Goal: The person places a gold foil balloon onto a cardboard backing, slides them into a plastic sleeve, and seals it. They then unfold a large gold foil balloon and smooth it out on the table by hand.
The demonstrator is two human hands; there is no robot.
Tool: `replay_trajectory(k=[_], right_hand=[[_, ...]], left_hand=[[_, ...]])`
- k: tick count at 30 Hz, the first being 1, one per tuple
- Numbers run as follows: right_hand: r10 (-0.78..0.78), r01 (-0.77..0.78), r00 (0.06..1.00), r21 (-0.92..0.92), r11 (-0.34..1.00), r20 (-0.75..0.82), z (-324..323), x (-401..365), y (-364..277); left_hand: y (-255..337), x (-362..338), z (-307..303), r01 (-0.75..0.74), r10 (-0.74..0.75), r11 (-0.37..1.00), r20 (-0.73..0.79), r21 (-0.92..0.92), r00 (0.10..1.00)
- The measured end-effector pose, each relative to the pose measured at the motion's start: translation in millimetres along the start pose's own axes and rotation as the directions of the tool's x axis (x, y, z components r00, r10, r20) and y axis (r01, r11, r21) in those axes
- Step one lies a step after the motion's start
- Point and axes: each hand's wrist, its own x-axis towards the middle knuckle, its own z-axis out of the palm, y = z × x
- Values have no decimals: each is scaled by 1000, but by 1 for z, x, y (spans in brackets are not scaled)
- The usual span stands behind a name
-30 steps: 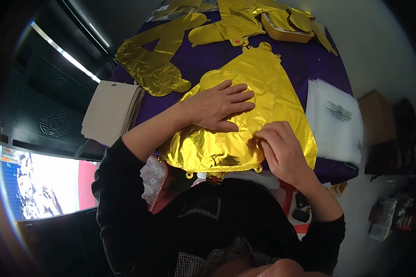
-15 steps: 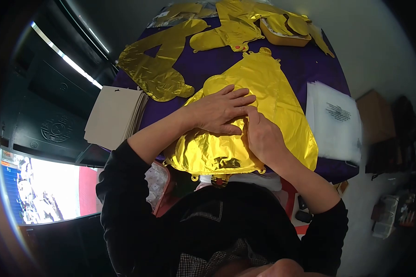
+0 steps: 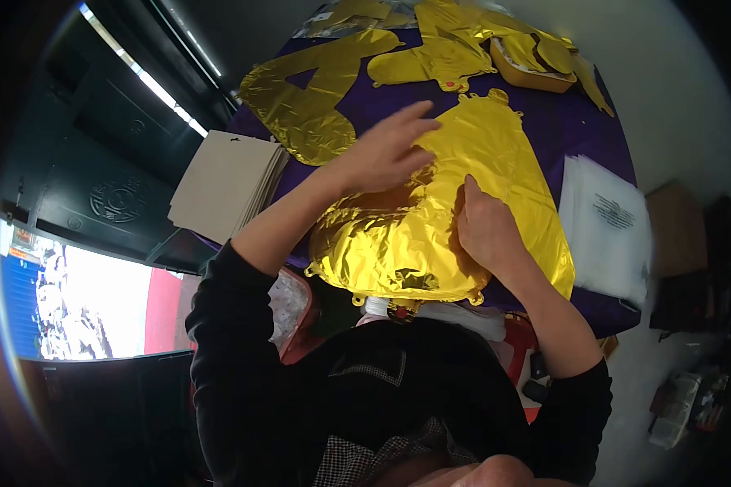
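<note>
A large gold foil balloon (image 3: 499,162), flat and creased, lies at the near side of the table. My left hand (image 3: 390,152) is just above its left part, fingers spread and slightly blurred, holding nothing. On the balloon's middle rests my right hand (image 3: 489,226), index finger stretched out on the foil. Its other fingers are mostly hidden under the hand, and I see nothing held in it. The balloon's near edge has small round tabs and reaches the table edge in front of my body.
More flat gold foil balloons (image 3: 300,97) lie at the back of the purple-covered table (image 3: 548,134). A tan tray (image 3: 536,79) there holds foil pieces. Left stands a stack of beige card sheets (image 3: 227,178); right lies a pile of clear plastic bags (image 3: 605,219).
My left hand has lifted off the foil and away from my right hand, its fingers spreading. My right hand stays on the balloon. The whole view has shifted slightly.
</note>
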Motion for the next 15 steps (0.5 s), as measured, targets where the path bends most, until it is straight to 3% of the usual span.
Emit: replay_trajectory(k=[1,3,4,6,7,9,15], right_hand=[[14,-15,1000,23,1000,22,-2,1,0],[16,-16,1000,69,997,10,-3,3,3],[17,-19,999,91,996,30,-5,5,4],[17,-25,998,157,987,57,-7,8,8],[10,-19,998,165,986,54,-7,10,11],[14,-34,995,197,980,101,-6,13,16],[-1,-16,995,169,985,99,-8,12,14]], left_hand=[[6,-3,-13,7,-7,1000,3,12,1000],[18,-13,-41,352,-347,933,-68,77,935],[20,-22,-48,358,-353,929,-71,89,933],[25,-39,-57,578,-573,737,-130,351,809],[27,-49,-59,579,-575,731,-133,360,808],[30,-68,-55,681,-710,608,-105,409,697],[51,-96,-42,688,-719,568,-135,452,682]])
